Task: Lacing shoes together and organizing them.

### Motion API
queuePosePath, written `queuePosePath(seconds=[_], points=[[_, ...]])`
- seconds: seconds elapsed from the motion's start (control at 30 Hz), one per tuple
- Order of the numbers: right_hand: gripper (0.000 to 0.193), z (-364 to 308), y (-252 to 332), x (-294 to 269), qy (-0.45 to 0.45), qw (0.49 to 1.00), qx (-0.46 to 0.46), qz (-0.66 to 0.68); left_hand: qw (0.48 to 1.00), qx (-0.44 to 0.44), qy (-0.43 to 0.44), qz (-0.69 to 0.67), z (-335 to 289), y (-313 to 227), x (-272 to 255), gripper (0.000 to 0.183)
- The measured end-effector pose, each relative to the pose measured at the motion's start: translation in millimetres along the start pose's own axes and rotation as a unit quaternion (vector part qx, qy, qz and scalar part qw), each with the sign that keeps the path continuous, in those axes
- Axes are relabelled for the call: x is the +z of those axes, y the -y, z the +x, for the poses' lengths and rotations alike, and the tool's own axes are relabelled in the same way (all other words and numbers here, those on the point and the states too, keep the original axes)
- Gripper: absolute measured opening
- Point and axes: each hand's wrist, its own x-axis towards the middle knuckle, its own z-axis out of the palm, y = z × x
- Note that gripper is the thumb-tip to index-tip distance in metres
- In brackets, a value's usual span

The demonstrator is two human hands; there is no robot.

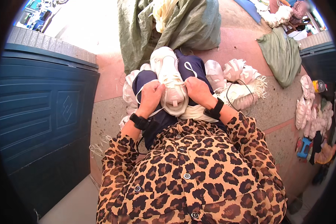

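Note:
A pale pink and white sneaker (167,69) rests on my lap between my knees, its toe pointing away from me and its heel opening toward me. My left hand (152,96) is closed in a pinch on the white shoelace (179,83) at the left of the tongue. On the other side, my right hand (198,90) pinches the lace too, and a loop of it stands up above the fingers. Between the hands the lace crosses the top of the tongue. One strand hangs beside my left wrist. Both fists hide the exact grip.
Several pale shoes (231,72) lie beside my right leg, with a bundle of white laces (259,87). A large green sack (198,28) stands ahead of my knees. Blue doors (44,108) flank me at left. More shoes (306,112) and a green cloth (282,54) lie at right.

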Motion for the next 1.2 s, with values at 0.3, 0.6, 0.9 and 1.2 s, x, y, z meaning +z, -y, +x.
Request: queuePosePath(seconds=[0.3, 0.6, 0.9, 1.2], points=[[0.014, 5, 1, 2, 0.03, 0.996, -0.045, -0.067, 0.967, -0.175, 0.035, -0.18, -29, -5, -4, 0.02], [0.014, 4, 7, -10, -0.047, 0.973, -0.134, -0.181, 0.993, -0.025, -0.052, 0.102, -23, 7, -3, 0.024], [0.019, -6, 20, -20, -0.043, 0.965, -0.142, -0.217, 0.975, 0.054, -0.091, 0.194, -17, 9, 3, 0.02], [0.015, -8, 16, -13, -0.006, 0.97, -0.113, -0.214, 0.952, 0.114, -0.098, 0.266, -14, 4, 9, 0.017]])
